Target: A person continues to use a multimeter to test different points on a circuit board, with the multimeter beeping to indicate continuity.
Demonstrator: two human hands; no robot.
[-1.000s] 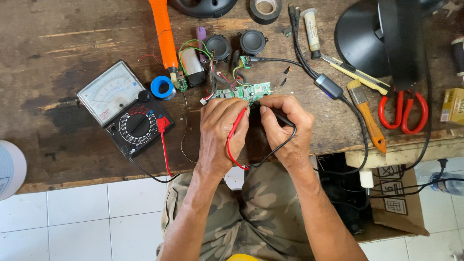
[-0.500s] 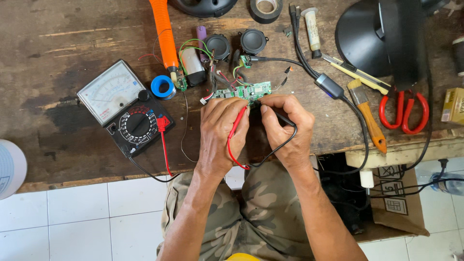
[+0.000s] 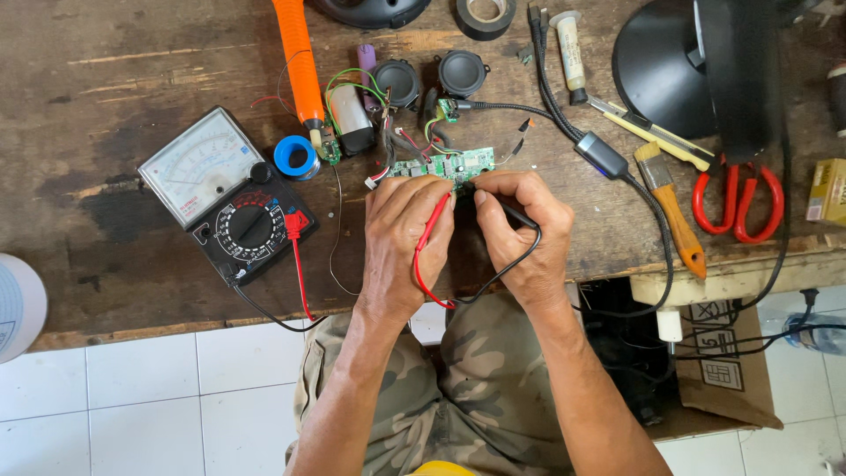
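My left hand (image 3: 404, 238) grips a red test probe (image 3: 434, 227) whose tip points at a small green circuit board (image 3: 443, 167) on the worn wooden bench (image 3: 115, 79). My right hand (image 3: 522, 231) grips a black test probe (image 3: 511, 211), its tip at the same board's near edge. Both hands rest on the bench, side by side, just below the board. Red and black leads loop under my hands and run left to an analog multimeter (image 3: 225, 194). Two small round speakers (image 3: 432, 78) and a battery cell (image 3: 351, 110) are wired to the board.
An orange-handled tool (image 3: 298, 57) and a blue solder spool (image 3: 294, 156) lie left of the board. To the right are a brush (image 3: 671, 207), red-handled scissors (image 3: 738, 198), a black cable with an inline box (image 3: 599, 154), a tape roll (image 3: 485, 13) and a black lamp base (image 3: 679, 62).
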